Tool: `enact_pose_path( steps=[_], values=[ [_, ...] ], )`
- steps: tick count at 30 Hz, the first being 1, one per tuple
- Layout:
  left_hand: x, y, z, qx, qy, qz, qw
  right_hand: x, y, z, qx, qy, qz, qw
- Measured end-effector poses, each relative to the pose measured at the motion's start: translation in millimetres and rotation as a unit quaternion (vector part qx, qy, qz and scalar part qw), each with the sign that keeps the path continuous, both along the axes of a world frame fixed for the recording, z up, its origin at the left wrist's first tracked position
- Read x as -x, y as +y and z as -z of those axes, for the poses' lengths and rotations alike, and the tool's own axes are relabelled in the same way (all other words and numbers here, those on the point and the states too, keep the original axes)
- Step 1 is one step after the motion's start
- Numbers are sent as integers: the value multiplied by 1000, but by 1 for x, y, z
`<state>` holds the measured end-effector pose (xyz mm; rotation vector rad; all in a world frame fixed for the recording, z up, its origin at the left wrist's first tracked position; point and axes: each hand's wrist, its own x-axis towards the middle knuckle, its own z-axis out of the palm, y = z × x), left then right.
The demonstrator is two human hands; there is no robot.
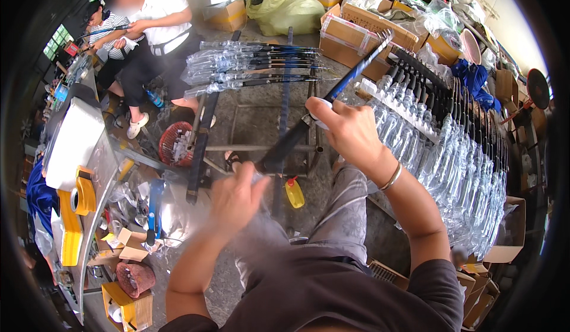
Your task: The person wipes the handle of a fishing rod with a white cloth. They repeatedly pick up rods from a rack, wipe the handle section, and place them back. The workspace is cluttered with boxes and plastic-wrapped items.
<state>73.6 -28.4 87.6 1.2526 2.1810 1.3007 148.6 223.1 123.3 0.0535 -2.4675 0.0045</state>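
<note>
A fishing rod (356,71) with a glossy blue and black shaft slants across in front of me, its tip end up and to the right. My right hand (344,124) is closed around it just above the dark grip, with something white, like a cloth, showing under the fingers. Lower left, my left hand (234,195) is curled at the butt end of the dark handle; it is blurred by motion. Ahead, several fishing rods (279,62) with plastic-wrapped handles lie across a metal stand (199,148).
Many bagged rods (439,136) hang along a rack at right. Cardboard boxes (350,38) and a green sack (285,5) stand behind. A yellow bottle (294,192) and a red basket (175,142) are on the floor. At left, a cluttered bench (101,183); two people sit beyond.
</note>
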Motion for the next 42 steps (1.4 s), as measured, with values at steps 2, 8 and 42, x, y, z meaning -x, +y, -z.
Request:
enact_pose_path(
  steps=[2, 8, 42],
  values=[
    [1, 1, 1, -4, -170, 11, 985, 2, 0, 4, -8, -8, 26, 1000],
    [-5, -3, 29, -105, -771, 256, 573, 5, -11, -1, -64, 58, 22, 996],
    [-14, -29, 33, -61, -721, 182, 666, 20, 37, -7, 83, 178, -15, 980]
  ],
)
